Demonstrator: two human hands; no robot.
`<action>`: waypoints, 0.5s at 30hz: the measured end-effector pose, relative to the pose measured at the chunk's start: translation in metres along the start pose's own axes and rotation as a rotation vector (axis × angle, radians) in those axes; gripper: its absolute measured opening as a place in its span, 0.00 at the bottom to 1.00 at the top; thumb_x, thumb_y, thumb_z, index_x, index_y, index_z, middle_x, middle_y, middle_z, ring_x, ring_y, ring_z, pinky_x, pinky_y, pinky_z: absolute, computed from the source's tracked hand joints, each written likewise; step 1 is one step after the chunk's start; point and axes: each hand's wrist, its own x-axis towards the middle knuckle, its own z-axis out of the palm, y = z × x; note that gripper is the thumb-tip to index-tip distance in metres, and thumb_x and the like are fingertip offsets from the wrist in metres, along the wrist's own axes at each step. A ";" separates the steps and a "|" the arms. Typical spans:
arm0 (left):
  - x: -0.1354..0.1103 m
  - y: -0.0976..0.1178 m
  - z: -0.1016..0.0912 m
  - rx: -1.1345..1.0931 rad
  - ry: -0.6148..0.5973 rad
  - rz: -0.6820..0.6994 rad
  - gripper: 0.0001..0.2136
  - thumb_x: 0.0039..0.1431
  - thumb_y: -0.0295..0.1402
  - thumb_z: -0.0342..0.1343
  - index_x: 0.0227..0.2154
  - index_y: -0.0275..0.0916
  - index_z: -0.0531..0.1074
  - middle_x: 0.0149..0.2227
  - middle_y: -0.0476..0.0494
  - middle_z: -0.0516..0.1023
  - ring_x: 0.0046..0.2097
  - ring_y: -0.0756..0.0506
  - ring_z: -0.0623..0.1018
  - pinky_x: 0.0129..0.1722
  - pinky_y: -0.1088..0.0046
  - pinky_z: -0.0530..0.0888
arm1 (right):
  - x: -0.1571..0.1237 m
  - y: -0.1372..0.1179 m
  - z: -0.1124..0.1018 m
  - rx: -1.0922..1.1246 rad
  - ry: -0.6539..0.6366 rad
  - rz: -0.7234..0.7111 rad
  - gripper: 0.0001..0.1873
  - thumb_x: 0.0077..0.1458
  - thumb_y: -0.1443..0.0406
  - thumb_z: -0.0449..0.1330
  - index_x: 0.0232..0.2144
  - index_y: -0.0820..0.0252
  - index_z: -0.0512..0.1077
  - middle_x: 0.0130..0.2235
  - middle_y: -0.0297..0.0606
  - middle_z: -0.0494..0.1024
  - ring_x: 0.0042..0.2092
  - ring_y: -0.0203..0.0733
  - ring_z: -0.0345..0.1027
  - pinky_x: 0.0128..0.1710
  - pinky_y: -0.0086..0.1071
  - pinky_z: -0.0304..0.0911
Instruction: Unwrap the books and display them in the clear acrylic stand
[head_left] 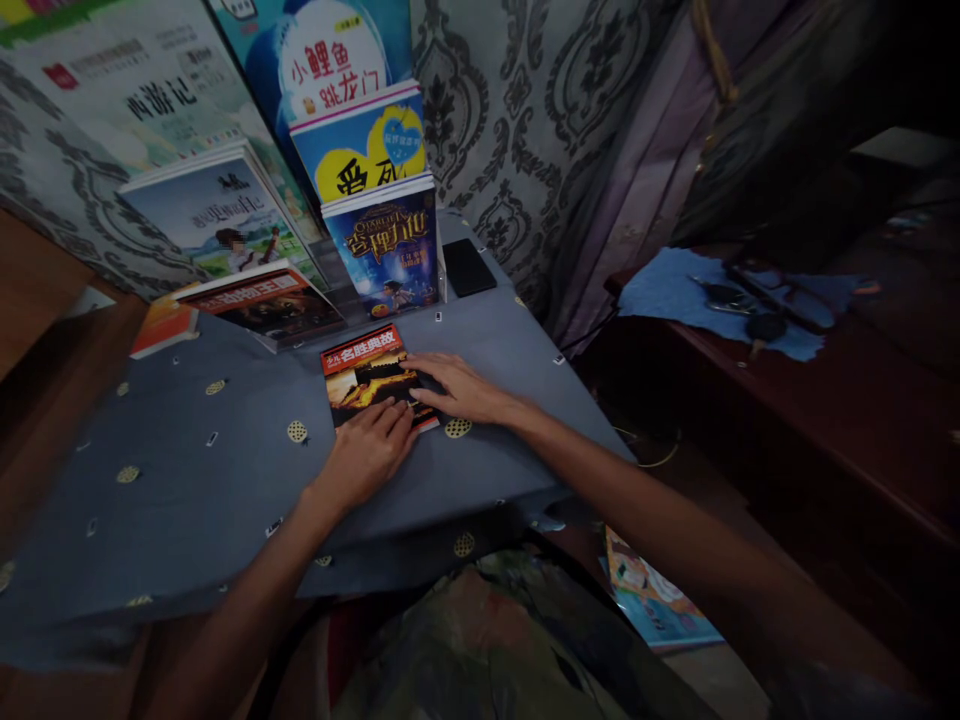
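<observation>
A small book with a red title band and an orange-dark cover (365,372) lies flat on a grey-blue patterned cloth (187,470). My left hand (369,450) rests on its near edge with the fingers flat and slightly spread. Over the book's right edge lies my right hand (457,388), fingers stretched out flat and pointing left. Neither hand grips the book.
Several books lean against the patterned wall behind: a dark blue one (390,250), a yellow-blue one (360,140), a pale one (221,215), an orange-red one (255,300). A black phone (468,267) lies nearby. Right, a dark wooden bench carries a blue cloth (675,290).
</observation>
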 end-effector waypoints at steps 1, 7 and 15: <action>-0.001 0.001 0.001 -0.004 0.003 -0.007 0.16 0.71 0.34 0.47 0.51 0.32 0.76 0.51 0.32 0.81 0.55 0.39 0.79 0.55 0.60 0.76 | -0.001 0.000 -0.001 0.007 -0.029 -0.006 0.29 0.65 0.56 0.57 0.64 0.58 0.64 0.66 0.49 0.67 0.68 0.52 0.59 0.66 0.53 0.54; -0.013 0.002 0.008 -0.046 -0.039 -0.065 0.19 0.72 0.37 0.47 0.58 0.34 0.71 0.58 0.34 0.77 0.61 0.38 0.74 0.60 0.56 0.72 | -0.005 0.004 -0.006 0.017 -0.176 -0.016 0.43 0.57 0.48 0.65 0.68 0.55 0.58 0.72 0.50 0.56 0.72 0.56 0.46 0.69 0.55 0.46; -0.044 0.003 0.004 -0.112 -0.230 -0.158 0.37 0.70 0.52 0.43 0.73 0.37 0.41 0.73 0.33 0.52 0.74 0.38 0.52 0.71 0.48 0.52 | -0.004 0.002 -0.009 -0.007 -0.219 -0.013 0.46 0.55 0.47 0.66 0.69 0.55 0.57 0.73 0.51 0.52 0.73 0.56 0.44 0.70 0.55 0.44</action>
